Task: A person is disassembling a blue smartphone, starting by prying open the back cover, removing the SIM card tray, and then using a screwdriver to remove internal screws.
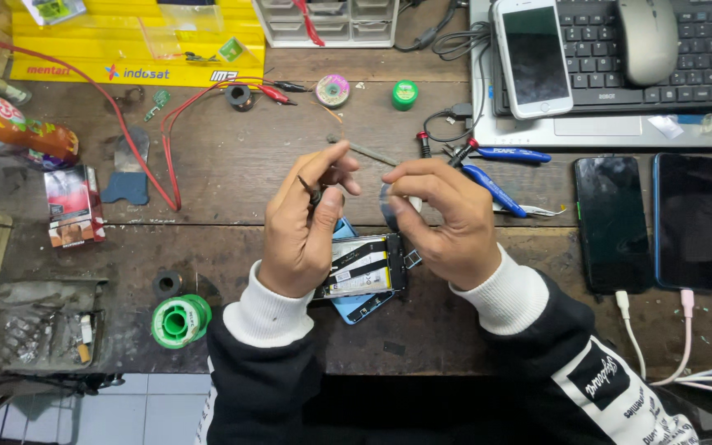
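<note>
Opened phone [368, 276] on bench below both hands' grip.

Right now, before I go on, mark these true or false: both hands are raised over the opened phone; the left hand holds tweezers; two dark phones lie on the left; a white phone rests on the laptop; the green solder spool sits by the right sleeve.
1. Both hands, left hand and right hand, are over the opened phone: true.
2. Left hand holds tweezers: true.
3. Two dark phones lie on the left: false, on the right.
4. White phone rests on the laptop: true.
5. Green solder spool by the right sleeve: false, by the left.
</note>
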